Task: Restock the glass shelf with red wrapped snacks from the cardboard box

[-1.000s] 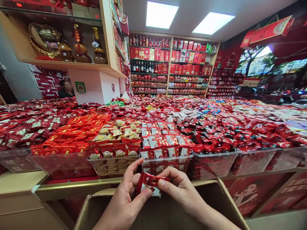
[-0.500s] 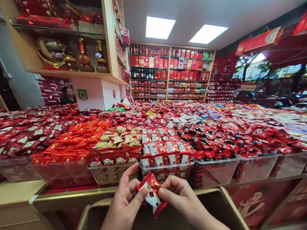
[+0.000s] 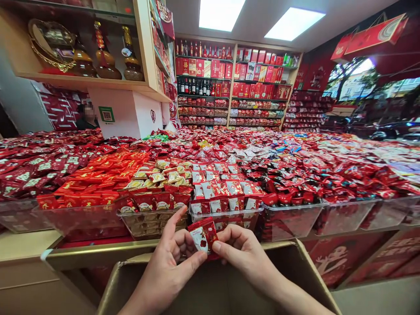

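A small red-and-white wrapped candy packet [image 3: 202,238] is held between my two hands, tilted and with its printed face toward me. My left hand [image 3: 175,256] pinches its lower left part with the thumb, its index finger stretched upward. On the right edge, my right hand [image 3: 241,251] grips the packet between thumb and fingers. Both hands are above an open cardboard box [image 3: 305,267]. Just beyond them stands a clear plastic bin [image 3: 226,214] filled with packets of similar red-and-white wrapping.
More clear bins line the counter, among them one with gold-and-red packets [image 3: 164,201] and one with orange-red packets [image 3: 95,199]. A gold rail [image 3: 98,253] runs along the front. A shelf cabinet [image 3: 147,52] overhangs at left. A person [image 3: 87,117] is behind the counter.
The candy packet has been turned more upright and squared toward me. Both hands still hold it. The view has tipped down, so more of the cardboard box shows.
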The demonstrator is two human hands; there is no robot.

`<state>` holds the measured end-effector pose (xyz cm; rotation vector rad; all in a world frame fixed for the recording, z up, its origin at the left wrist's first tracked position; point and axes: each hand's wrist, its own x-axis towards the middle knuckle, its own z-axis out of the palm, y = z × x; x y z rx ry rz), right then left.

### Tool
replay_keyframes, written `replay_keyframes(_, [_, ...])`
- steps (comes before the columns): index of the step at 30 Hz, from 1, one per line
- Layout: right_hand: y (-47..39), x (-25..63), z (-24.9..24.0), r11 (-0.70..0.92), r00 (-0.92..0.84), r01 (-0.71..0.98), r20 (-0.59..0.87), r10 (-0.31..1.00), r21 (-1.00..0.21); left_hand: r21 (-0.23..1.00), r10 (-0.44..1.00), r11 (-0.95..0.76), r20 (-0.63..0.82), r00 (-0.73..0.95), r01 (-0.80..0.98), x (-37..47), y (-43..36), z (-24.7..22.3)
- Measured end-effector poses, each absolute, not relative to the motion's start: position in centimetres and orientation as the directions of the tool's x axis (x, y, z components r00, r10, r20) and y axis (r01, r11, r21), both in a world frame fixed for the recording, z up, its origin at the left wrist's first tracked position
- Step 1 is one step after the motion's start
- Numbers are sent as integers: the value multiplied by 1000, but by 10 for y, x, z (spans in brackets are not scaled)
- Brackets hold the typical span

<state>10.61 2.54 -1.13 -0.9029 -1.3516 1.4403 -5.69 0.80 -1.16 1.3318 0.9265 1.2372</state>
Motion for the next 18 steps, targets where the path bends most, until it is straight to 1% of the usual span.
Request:
replay_keyframes(3, [26, 104, -15, 43, -316, -166, 95, 944, -985, 984, 982, -131, 146, 123, -120, -53, 6, -8])
replay_keyframes(5, [25, 103, -14, 91, -312, -194, 149, 938, -977, 979, 986, -131, 145, 79, -159, -51, 4, -7])
replay_keyframes(8, [30, 113, 3, 223, -261, -202, 272, 926, -954, 974, 986, -160, 167, 29, -159, -52, 5, -8])
replay_keyframes(11, [56, 140, 38, 419, -134, -160, 440, 888, -894, 980, 983, -182, 183, 8, -84, -58, 9, -12])
replay_keyframes(12, [69, 152, 51, 489, -77, -121, 499, 863, -864, 981, 983, -182, 183, 19, -61, -60, 11, -13])
replay_keyframes(14, [103, 177, 73, 579, 28, 28, 580, 814, -815, 984, 982, -177, 178, 70, -14, -63, 13, -16])
replay_keyframes(15, [120, 188, 80, 572, 62, 128, 582, 810, -810, 984, 980, -179, 177, 90, 11, -65, 14, -17])
replay_keyframes(16, [137, 197, 84, 527, 79, 222, 554, 829, -820, 982, 978, -184, 180, 105, 34, -66, 15, -18])
replay_keyframes(18, [164, 207, 85, 403, 84, 354, 458, 885, -844, 977, 974, -202, 193, 122, 69, -68, 17, -20])
